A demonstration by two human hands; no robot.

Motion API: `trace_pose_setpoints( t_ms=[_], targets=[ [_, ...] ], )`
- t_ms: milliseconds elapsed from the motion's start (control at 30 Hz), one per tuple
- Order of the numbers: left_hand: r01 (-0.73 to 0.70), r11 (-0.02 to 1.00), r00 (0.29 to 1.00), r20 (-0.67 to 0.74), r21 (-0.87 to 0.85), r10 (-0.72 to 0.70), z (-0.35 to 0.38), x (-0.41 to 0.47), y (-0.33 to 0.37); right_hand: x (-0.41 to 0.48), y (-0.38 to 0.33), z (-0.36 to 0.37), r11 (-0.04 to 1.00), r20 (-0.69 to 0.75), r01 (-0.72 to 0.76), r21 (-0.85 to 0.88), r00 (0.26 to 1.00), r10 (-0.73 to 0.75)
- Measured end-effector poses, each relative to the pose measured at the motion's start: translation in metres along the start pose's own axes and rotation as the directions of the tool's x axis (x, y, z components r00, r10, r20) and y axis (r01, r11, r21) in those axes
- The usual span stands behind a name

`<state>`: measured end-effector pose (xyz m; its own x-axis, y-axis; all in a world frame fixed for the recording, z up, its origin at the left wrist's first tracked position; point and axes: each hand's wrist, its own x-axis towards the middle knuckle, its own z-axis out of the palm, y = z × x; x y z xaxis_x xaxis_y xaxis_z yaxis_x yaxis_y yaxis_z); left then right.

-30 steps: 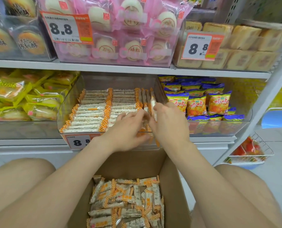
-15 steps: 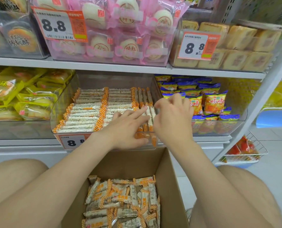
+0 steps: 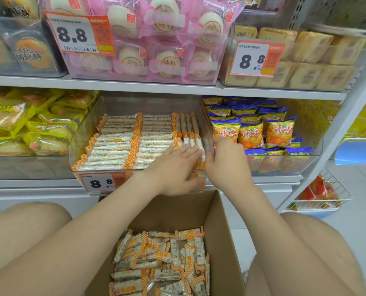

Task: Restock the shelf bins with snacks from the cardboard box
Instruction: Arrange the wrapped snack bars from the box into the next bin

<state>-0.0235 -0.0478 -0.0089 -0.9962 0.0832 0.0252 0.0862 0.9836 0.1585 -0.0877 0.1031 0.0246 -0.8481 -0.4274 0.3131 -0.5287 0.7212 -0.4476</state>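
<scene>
Counted one clear bin (image 3: 86, 129), one cardboard box (image 3: 222, 221) right under it, and in the bin two flat columns of snack bars (image 3: 113, 150) plus a row on edge against the right wall. The left hand (image 3: 173, 167) lay flat, fingers straight, pressing the bars at the front right. The right hand (image 3: 227, 161) was curled at that wall's top edge, and I couldn't tell whether it pinched a bar or the plastic. The loose bars (image 3: 160, 263) sat heaped low in the box, walls well above them.

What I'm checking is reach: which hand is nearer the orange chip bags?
Right. The right hand is at the clear bin wall just left of the orange chip bags; the left hand lies farther left, flat on the white bars.
</scene>
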Motion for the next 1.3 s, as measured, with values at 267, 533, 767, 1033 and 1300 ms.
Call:
trace_pose_setpoints(
  t_ms=[267, 533, 767, 1033, 1300],
  targets=[
    [0.329, 0.944, 0.944, 0.012, 0.000, -0.329, -0.027, -0.064, -0.038, -0.014, -0.021, -0.009, 0.980, -0.033, 0.188, -0.063, 0.981, -0.191],
    [0.399, 0.910, 0.910, 0.073, 0.114, -0.408, -0.018, -0.086, -0.051, -0.032, -0.035, 0.017, 0.862, 0.341, 0.415, -0.293, 0.887, -0.311],
    [0.410, 0.911, 0.903, 0.114, 0.050, -0.413, -0.016, -0.092, -0.044, -0.035, -0.031, 0.023, 0.898, 0.225, 0.314, -0.309, 0.941, -0.252],
    [0.421, 0.907, 0.906, 0.075, -0.030, -0.417, -0.037, -0.087, -0.056, -0.019, -0.047, 0.039, 0.917, 0.119, 0.359, -0.175, 0.932, -0.342],
    [0.565, 0.824, 0.825, 0.031, -0.033, -0.564, -0.030, -0.061, -0.109, 0.052, -0.068, 0.082, 0.894, 0.479, 0.411, -0.180, 0.830, -0.286]
  ],
)
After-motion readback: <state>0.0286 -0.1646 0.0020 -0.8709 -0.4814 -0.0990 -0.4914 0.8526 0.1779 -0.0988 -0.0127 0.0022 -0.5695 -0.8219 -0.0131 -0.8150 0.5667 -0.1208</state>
